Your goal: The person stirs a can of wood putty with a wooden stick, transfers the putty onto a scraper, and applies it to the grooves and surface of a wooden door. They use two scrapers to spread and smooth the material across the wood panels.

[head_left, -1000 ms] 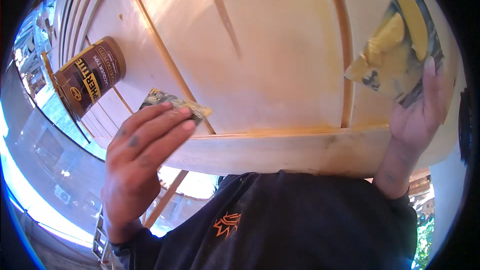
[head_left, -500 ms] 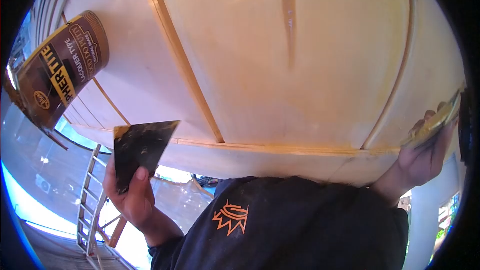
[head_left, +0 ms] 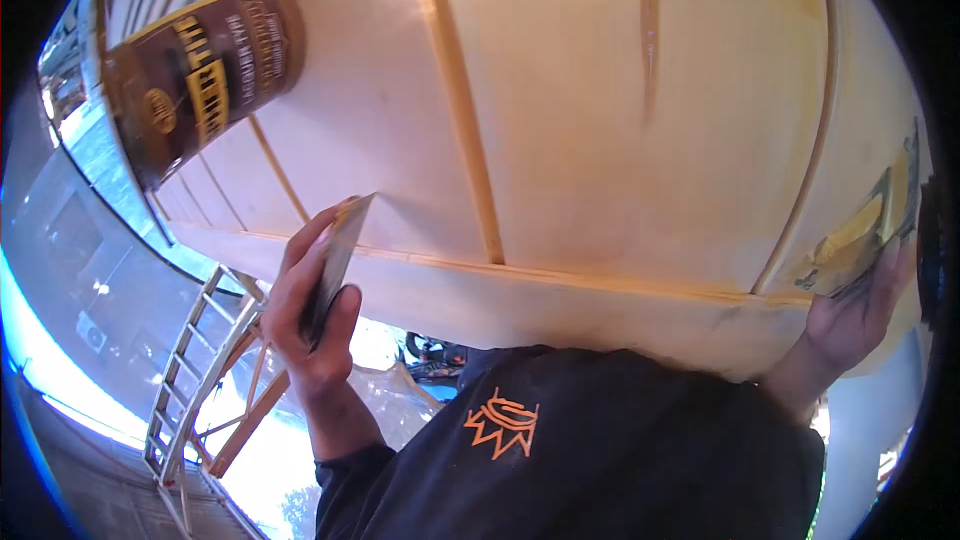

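Note:
My left hand (head_left: pixel 318 290) is closed around a thin, dark putty scraper (head_left: pixel 343 250), seen almost edge-on, thumb on one side and fingers on the other. Over at the far right, my right hand (head_left: pixel 855 315) grips a flat putty spreader (head_left: pixel 890 205), its face smeared with yellowish putty (head_left: pixel 845 240). Both hands are in front of a pale panelled surface (head_left: pixel 590 180). Up and left of my left hand is a brown tin of wood putty (head_left: pixel 205 75), tilted in view, with brown residue at its rim.
Wooden strips (head_left: pixel 455 100) cross the pale surface, and a long ledge (head_left: pixel 600 280) runs along its lower edge. A brownish streak (head_left: pixel 649 50) marks one panel. A metal ladder (head_left: pixel 190 380) stands at lower left, beside a wooden brace (head_left: pixel 250 425). My dark shirt (head_left: pixel 640 450) fills the bottom.
The view has shifted, and the tin appears farther right and higher. My left hand has turned its scraper from face-on to nearly edge-on. The putty on the right-hand spreader shows more fully.

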{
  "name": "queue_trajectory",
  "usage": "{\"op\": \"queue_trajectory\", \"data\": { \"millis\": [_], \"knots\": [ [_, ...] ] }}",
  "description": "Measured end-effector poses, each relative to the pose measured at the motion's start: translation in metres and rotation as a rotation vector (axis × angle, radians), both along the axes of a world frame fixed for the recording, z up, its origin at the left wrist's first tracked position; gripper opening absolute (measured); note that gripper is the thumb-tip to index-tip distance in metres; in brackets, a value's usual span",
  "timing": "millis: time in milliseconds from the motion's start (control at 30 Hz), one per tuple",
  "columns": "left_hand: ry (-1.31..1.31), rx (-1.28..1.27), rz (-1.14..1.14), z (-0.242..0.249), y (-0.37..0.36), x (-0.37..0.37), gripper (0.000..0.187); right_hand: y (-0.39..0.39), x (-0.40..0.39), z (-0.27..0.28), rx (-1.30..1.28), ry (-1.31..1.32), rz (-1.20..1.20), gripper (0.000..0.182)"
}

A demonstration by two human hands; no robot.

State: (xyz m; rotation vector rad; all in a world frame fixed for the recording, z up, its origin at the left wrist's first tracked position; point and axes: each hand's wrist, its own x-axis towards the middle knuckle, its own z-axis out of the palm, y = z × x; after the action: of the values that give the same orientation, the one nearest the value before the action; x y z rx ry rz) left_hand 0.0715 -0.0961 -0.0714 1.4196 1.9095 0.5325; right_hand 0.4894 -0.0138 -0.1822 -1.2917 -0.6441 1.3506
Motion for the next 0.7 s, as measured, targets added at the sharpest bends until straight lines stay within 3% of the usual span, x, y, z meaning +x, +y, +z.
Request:
{"op": "queue_trajectory", "data": {
  "millis": [67,133,233,367,533,600,700],
  "knots": [
    [0.044,-0.027,-0.025,0.003,0.004,0.003,0.044,-0.006,0.003,-0.001,0.008,0.057,0.038,0.041],
    [0.126,0.014,-0.113,0.002,0.011,0.012,0.042,0.005,-0.022,0.008,-0.013,0.378,0.153,0.041],
    [0.226,0.156,-0.282,0.006,0.027,0.046,0.044,0.007,-0.053,0.019,-0.089,0.341,0.12,0.041],
    [-0.121,0.345,-0.456,-0.005,0.038,0.097,0.048,0.008,-0.07,0.032,-0.082,0.54,0.169,0.037],
    [-0.176,0.781,-0.573,-0.011,0.038,0.146,0.034,0.004,-0.07,0.059,-0.084,0.641,0.13,0.035],
    [-0.106,0.762,-0.717,-0.023,0.033,0.147,0.033,0.0,-0.063,0.063,-0.061,0.682,0.131,0.034],
    [0.117,0.535,-0.713,-0.031,0.03,0.122,0.052,-0.007,-0.053,0.064,-0.006,0.658,0.118,0.032]
  ]
}}
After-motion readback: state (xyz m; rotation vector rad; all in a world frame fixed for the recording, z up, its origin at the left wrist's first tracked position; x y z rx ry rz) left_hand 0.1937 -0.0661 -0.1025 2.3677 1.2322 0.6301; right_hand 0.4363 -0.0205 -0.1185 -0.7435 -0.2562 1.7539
